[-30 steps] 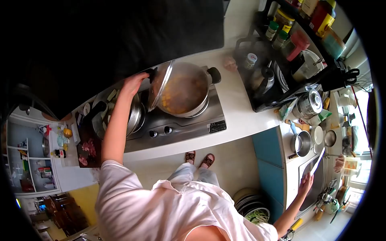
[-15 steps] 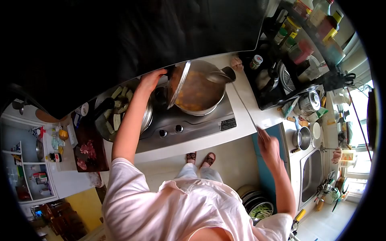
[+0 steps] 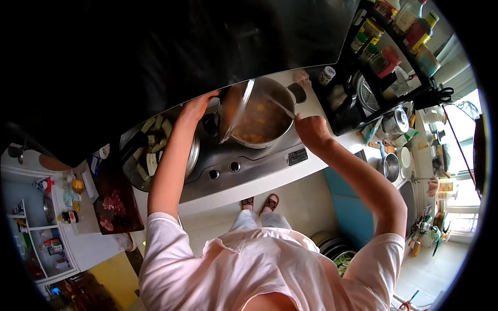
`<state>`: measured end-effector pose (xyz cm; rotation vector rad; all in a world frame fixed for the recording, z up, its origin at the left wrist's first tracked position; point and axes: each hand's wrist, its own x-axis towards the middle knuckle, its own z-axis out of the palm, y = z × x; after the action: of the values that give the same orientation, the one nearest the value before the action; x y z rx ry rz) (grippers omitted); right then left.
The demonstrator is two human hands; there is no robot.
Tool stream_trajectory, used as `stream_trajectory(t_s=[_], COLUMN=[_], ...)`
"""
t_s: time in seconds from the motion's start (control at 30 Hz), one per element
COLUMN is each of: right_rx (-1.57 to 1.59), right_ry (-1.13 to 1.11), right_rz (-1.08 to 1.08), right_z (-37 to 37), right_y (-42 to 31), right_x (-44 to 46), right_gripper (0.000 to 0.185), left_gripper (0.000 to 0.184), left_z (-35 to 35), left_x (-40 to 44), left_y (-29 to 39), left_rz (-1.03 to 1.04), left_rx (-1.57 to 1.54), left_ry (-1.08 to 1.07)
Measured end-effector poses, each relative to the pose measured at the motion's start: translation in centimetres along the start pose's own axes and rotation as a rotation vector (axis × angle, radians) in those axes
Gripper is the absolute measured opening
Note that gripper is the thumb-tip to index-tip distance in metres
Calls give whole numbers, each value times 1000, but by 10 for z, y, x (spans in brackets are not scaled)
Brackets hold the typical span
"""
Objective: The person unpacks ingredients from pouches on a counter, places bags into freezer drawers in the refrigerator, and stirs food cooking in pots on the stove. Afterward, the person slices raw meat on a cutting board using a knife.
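Observation:
A steel pot (image 3: 288,132) of steaming brown broth with orange-yellow chunks stands on the stove. Over the pot's left side a glass lid (image 3: 239,111) with a metal rim is tilted almost on edge. My left hand (image 3: 198,106) is behind the lid, closed at its knob side; the fingertips are partly hidden by the dark hood. My right hand (image 3: 312,129), at the pot's right rim, is wrapped round the handle of a ladle (image 3: 282,108). The ladle's bowl is down in the broth, hidden by liquid and steam.
The dark range hood (image 3: 249,41) overhangs the stove (image 3: 223,181). Left of the pot, a pan (image 3: 150,147) holds pale green vegetable pieces, partly behind my left arm. Raw meat (image 3: 114,203) lies on a cutting board. A spice rack (image 3: 399,67) stands at the right.
My right hand has moved up and left to the pot, bringing the ladle's handle over the rim and its bowl into the broth. My left hand and the lid stay nearly in place.

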<state>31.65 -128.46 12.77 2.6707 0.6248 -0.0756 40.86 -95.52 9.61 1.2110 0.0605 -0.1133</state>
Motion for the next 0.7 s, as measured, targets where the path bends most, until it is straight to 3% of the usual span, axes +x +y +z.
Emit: stream_trajectory(t_s=[0.13,0.2,0.27,0.33,0.37,0.53,0.63,0.7], right_rx=[32,110,380,738,774,988,646,536], right_ry=[-98,-115,-191,-454,-537,-432,-75,-31], right_rz=[-21,-93,-27,120,104,52,-12,44], right_z=[-30,-22,-37,-49,-52,-35,-37,-37], right_y=[17,36,50,60,62,51,34,25], right_x=[-17,-15,-11,-6,-4,-14,-23,-21], right_gripper=[7,9,15,18,19,18,22,25], left_gripper=[25,25,25,26,26,29,34,37], left_z=[7,4,4,3,2,-4,-16,-50], left_x=[1,6,9,13,16,26,38,62], left_y=[4,5,3,-2,-5,-14,-23,-47], left_rz=[96,85,95,105,111,160,129,73], left_rx=[-42,-23,-67,-100,-111,-149,-270,-457], left_ry=[-50,-103,-82,-44,-14,-1,-27,-77])
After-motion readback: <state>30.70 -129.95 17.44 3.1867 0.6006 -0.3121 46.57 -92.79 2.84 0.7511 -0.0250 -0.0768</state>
